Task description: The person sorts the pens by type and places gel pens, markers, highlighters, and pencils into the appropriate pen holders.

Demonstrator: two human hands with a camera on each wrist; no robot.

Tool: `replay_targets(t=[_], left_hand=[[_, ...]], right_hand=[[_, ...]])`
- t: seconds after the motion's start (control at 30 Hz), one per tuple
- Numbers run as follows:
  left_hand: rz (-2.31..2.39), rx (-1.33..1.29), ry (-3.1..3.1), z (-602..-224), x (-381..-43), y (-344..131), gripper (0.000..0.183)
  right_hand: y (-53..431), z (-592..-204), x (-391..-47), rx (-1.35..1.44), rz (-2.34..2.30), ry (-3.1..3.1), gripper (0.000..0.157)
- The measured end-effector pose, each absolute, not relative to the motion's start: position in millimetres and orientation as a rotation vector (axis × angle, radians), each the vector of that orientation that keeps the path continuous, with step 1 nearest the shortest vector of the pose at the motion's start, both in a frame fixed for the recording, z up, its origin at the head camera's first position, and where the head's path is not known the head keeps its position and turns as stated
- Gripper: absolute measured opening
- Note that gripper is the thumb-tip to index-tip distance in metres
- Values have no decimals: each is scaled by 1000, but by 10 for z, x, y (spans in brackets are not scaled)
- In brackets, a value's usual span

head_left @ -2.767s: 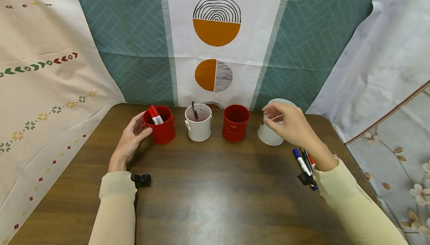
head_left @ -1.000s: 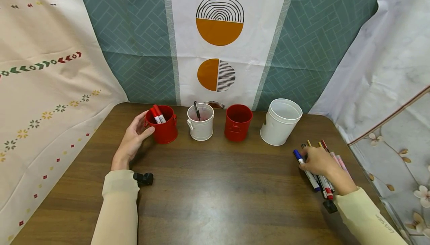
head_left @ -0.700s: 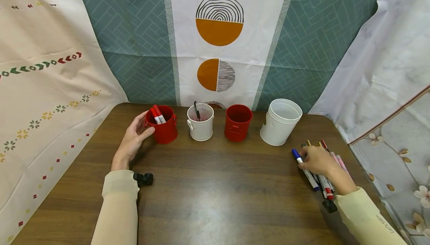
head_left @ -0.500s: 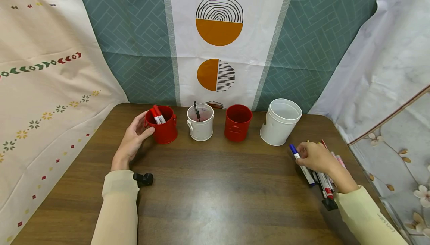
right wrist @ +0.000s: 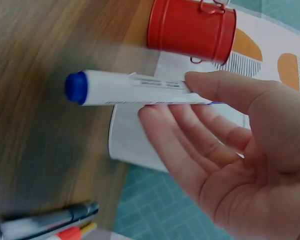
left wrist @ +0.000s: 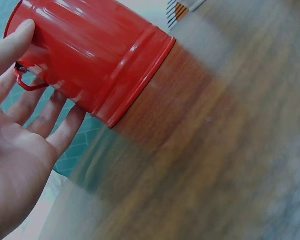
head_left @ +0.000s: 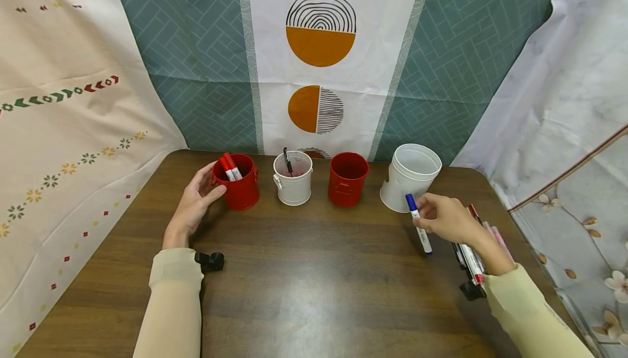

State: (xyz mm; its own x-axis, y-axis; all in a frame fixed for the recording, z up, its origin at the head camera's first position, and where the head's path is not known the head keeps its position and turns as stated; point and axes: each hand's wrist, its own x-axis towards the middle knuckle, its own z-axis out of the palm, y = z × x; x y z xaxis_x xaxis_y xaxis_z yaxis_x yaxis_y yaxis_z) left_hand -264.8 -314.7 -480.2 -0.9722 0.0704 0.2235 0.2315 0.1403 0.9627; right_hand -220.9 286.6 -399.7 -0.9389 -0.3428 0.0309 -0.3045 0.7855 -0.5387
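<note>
My left hand [head_left: 188, 205] holds the leftmost red bucket [head_left: 241, 192] at its side. In the left wrist view the thumb lies on the red wall and the fingers [left wrist: 67, 125] reach behind it, by the wire handle. Two red-capped markers [head_left: 231, 168] lean inside that bucket. My right hand [head_left: 451, 219] pinches a white marker with a blue cap [head_left: 421, 232] between thumb and fingers, held tilted in front of the large white bucket [head_left: 399, 183]. In the right wrist view the marker's blue end [right wrist: 76, 88] points away from the palm.
A small white bucket [head_left: 294, 189] with a black pen [head_left: 287, 161] in it and another red bucket [head_left: 345, 186] stand between the hands' buckets. Several markers and pens [head_left: 472, 264] lie under my right wrist, pink ones [head_left: 499, 238] beside them. Patterned cloths hang around the table [head_left: 294, 271].
My right hand went from the large white bucket down to the pens, took the blue-capped marker and lifted it leftward, to before that bucket. My left hand stays at the red bucket.
</note>
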Motion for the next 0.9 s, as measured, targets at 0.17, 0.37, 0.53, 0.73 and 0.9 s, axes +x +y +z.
replay_targets(t=[0.17,0.37,0.53,0.73,0.9], left_hand=[[-1951,-298,-2281,-4801,-2645,-3150,70],[-1945,-290,-2289,-4798,-2642,-3151,70],[-1952,-288,-2287,-4792,-2637,-3146,70],[-1975,-286,-2271,-4773,-2637,-3129,71],[-1992,-284,-2258,-4768,-2639,-3123,71]], right_hand=[[2723,-3971,-2243,-570,-973,2883,26],[2555,-3940,-2309,-617,-1069,2905,26],[2382,-3912,-2367,-645,-1154,2919,30],[2149,-3867,-2411,-669,-1240,2921,31],[1919,-3815,-2458,-711,-1327,2898,29]])
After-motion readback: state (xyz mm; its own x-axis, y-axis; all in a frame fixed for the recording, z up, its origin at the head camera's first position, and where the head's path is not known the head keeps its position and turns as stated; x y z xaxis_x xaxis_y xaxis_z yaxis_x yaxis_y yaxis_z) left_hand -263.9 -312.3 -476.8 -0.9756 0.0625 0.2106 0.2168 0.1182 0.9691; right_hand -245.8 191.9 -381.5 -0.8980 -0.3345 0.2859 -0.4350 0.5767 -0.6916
